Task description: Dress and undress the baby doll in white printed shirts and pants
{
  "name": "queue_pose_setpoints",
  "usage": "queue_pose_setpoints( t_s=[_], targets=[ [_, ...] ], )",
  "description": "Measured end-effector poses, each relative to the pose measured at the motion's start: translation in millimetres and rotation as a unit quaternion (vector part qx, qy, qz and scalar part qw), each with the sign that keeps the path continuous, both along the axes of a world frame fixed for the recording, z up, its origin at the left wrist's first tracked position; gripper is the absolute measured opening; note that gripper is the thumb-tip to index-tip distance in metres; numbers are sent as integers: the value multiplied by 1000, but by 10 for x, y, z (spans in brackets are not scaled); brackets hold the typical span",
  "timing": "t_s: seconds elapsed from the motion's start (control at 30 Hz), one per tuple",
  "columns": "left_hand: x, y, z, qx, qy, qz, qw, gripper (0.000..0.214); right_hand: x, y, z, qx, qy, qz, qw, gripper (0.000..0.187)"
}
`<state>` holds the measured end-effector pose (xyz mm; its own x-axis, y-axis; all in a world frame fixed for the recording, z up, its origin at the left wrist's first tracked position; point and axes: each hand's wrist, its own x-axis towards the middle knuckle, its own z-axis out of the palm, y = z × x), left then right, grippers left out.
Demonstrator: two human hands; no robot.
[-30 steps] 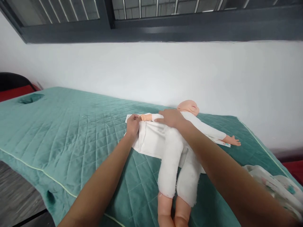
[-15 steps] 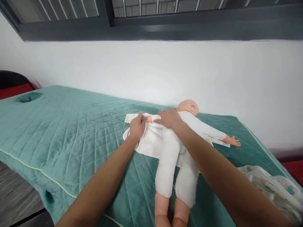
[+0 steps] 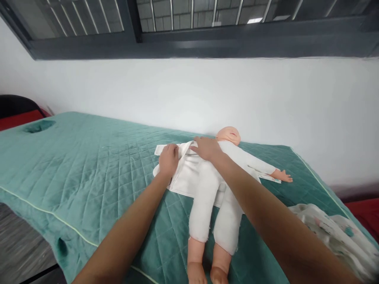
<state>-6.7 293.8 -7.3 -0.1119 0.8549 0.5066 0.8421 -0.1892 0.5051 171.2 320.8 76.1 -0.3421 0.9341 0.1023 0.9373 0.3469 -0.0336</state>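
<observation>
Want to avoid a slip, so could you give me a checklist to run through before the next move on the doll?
1. Doll lying on its back on the green cover: ok.
2. White garment spread partly under it: ok.
3. Left hand at the garment: ok; firmness of grip: cannot tell.
4. Doll's arm between the two hands in plain view: not ok, hidden.
5. Outstretched arm clear of both hands: ok.
6. Patterned cloth clear of both hands: ok.

Barred window (image 3: 183,17), dark frame (image 3: 189,48), above white wall (image 3: 166,92). Green quilted bed (image 3: 97,165) along wall, hole (image 3: 40,126) near left end. Grey floor (image 3: 22,240) lower left. Red item (image 3: 365,215) right edge.
</observation>
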Motion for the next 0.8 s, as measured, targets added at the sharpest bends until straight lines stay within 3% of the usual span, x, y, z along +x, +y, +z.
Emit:
queue_pose_setpoints(
  t_s=[0.13,0.27,0.4,0.6,0.8],
  targets=[
    [-8,-36,-7,-46,73,54,995,28,456,-325,41,70,158,-61,983,42],
    [34,-42,-5,-88,92,24,992,26,945,-701,-122,168,269,-240,917,43],
    [71,-93,40,-74,72,-10,995,22,1164,-901,-227,129,256,-332,899,48],
    [148,-178,73,-60,-30,-38,997,23,1128,-1035,-136,78,245,-346,902,50],
    [370,41,150,-97,-124,-28,987,29,1160,-1029,-213,1,325,-335,884,55]
  ],
)
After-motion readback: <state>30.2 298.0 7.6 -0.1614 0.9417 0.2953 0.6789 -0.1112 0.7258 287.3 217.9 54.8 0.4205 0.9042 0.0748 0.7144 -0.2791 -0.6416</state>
